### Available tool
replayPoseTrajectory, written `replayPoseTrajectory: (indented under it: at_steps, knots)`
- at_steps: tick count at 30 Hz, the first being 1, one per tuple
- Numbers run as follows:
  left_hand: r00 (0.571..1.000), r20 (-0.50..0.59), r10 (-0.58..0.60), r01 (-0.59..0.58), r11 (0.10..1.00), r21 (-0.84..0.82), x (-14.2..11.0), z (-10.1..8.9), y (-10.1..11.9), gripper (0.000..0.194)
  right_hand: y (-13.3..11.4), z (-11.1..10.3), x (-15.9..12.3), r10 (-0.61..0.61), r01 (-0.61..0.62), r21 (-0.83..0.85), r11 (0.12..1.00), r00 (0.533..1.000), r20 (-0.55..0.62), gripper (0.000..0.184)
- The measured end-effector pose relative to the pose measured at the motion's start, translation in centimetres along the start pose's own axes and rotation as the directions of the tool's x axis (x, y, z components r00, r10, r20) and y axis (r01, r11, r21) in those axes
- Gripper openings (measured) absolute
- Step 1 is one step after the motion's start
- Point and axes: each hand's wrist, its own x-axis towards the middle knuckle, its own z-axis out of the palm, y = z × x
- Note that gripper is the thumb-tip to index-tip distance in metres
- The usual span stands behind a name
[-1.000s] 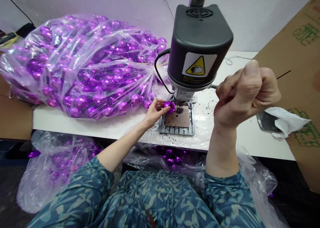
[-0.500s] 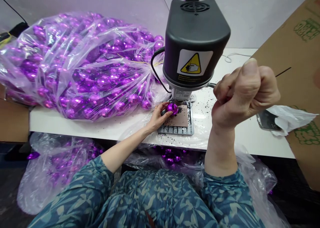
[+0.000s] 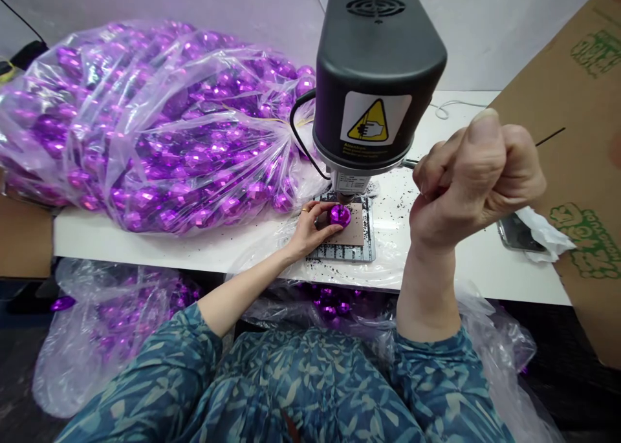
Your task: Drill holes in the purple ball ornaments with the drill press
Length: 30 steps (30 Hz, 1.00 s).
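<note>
My left hand [image 3: 308, 231] pinches a shiny purple faceted ball [image 3: 340, 217] between thumb and fingers. The ball rests on a brown square board [image 3: 355, 233], directly beneath the chuck [image 3: 345, 198] of a black drill press [image 3: 376, 61]. Under the board lies the grey slotted base plate [image 3: 367, 254], strewn with dark shavings. My right hand [image 3: 478, 178], raised beside the machine, is closed in a fist around the end of the drill press's lever [image 3: 409, 163]; the fingers hide most of the grip.
A big clear bag of purple balls [image 3: 184, 132] fills the table's left side. On the right are a phone [image 3: 519, 233], a white tissue [image 3: 548, 236] and a cardboard box [image 3: 577, 132]. Another plastic bag [image 3: 87, 339] hangs below the white table's edge [image 3: 145, 246].
My left hand has carried the purple ball rightward, from beside the chuck to under it on the board. My right hand stays closed on the lever. The view has shifted slightly.
</note>
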Motion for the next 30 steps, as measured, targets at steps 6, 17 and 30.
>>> replayPoseTrajectory:
  at_steps: [6,17,30]
  knots:
    - [0.991,0.106,0.084,-0.071,0.990,-0.120,0.0,0.5,0.5,0.057,0.2,-0.2,0.0,-0.014,0.013,0.027,1.000,1.000,0.013,0.047]
    - [0.984,0.134,0.119,-0.084,0.968,-0.238,0.5,0.5,-0.1,0.058,0.5,-0.8,-1.1,-0.083,0.083,0.007,0.997,0.996,0.019,0.052]
    - [0.984,0.115,0.133,-0.104,0.968,-0.228,0.4,0.6,-0.2,0.057,2.8,-1.6,-2.6,-0.355,0.350,0.164,0.922,0.935,-0.003,0.047]
